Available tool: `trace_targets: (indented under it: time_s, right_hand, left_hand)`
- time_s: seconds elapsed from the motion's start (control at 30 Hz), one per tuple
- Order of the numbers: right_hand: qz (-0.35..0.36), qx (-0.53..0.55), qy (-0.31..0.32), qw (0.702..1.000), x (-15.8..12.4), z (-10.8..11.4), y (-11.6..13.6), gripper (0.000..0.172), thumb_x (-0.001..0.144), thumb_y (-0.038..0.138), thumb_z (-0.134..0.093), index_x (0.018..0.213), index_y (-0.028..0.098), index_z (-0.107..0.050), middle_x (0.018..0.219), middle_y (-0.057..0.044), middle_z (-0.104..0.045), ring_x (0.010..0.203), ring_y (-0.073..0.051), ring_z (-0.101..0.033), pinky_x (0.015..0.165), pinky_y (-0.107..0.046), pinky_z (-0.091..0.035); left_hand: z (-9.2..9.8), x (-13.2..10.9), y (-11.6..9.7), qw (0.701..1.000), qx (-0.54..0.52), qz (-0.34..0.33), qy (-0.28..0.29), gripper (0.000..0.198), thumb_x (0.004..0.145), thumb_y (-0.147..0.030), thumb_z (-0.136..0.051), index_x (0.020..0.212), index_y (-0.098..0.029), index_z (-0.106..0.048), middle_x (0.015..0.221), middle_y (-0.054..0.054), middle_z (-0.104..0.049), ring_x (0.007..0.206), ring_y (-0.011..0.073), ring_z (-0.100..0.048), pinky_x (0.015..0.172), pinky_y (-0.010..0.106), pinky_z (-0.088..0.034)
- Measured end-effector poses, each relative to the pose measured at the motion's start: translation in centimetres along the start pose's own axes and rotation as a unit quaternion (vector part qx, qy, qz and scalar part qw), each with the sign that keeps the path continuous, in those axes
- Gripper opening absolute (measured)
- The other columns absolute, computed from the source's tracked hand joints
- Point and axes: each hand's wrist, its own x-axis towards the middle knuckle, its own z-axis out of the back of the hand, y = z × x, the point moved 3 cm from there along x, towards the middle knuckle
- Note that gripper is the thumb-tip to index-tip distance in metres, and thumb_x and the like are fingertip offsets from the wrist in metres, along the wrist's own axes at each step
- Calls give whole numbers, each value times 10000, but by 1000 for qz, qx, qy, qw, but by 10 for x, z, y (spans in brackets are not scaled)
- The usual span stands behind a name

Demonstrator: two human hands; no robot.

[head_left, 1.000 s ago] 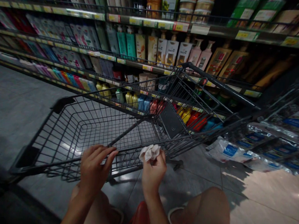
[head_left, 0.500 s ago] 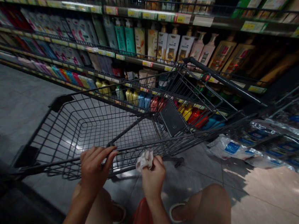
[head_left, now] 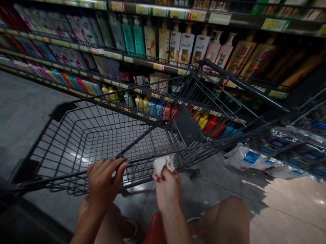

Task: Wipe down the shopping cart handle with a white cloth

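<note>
A dark wire shopping cart stands across in front of me, its handle at the upper right. My left hand is closed over the cart's near top rail, fingers curled round it from above. To its right, my right hand pinches a crumpled white tissue between thumb and fingers. The tissue is at the near rail; whether it touches the metal I cannot tell. A folded child-seat flap shows in the handle end of the cart.
Shelves of pump bottles and other toiletries line the far side, close behind the cart. Plastic packs hang on a rack at the right. A red object lies between my knees. Grey floor tiles extend right.
My right hand has turned and risen slightly toward the rail, and the tissue has spread wider. My left hand keeps its hold. The whole view has shifted a little.
</note>
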Motion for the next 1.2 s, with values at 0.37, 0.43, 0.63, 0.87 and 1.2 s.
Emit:
trace_targets:
  time_s: [0.37, 0.43, 0.63, 0.87, 1.2]
  right_hand:
    - [-9, 38, -7, 999, -1, 15, 4, 182, 537, 137, -706, 673, 193, -599, 686, 31, -583, 562, -74, -426, 475, -202, -330]
    - [13, 14, -25, 1000, 1, 8, 2, 186, 541, 150, -721, 695, 189, -625, 678, 25, -593, 573, -80, -439, 478, -205, -341]
    - [16, -9, -12, 1000, -1, -3, 4, 191, 552, 173, -720, 710, 193, -614, 686, 17, -608, 545, -75, -422, 450, -201, -321]
    - [-41, 24, 55, 997, -9, 14, 3, 203, 507, 117, -695, 641, 200, -568, 640, 41, -552, 533, -71, -405, 471, -207, -334]
    - [153, -222, -15, 963, -9, 13, -5, 222, 637, 237, -684, 845, 163, -666, 818, -28, -639, 753, -149, -572, 638, -247, -466]
  left_hand:
    - [1, 1, -4, 1000, 2, -2, 0, 77, 882, -265, -571, 871, -196, -604, 672, 1, -647, 648, 166, -544, 686, 319, -348]
    - [1, 0, -4, 1000, 3, 3, 2, 87, 886, -275, -566, 868, -200, -606, 673, 1, -652, 648, 168, -543, 688, 320, -348]
    - [0, 0, -4, 1000, -1, 11, 2, 87, 889, -273, -557, 866, -209, -611, 664, -4, -650, 641, 165, -542, 687, 319, -348]
    - [1, -1, -5, 1000, -2, 18, 11, 103, 892, -280, -551, 873, -204, -618, 682, 5, -662, 657, 171, -548, 692, 328, -344]
    - [1, 0, -12, 1000, -15, 27, 4, 115, 892, -290, -546, 865, -211, -624, 673, -3, -662, 648, 166, -550, 683, 322, -342]
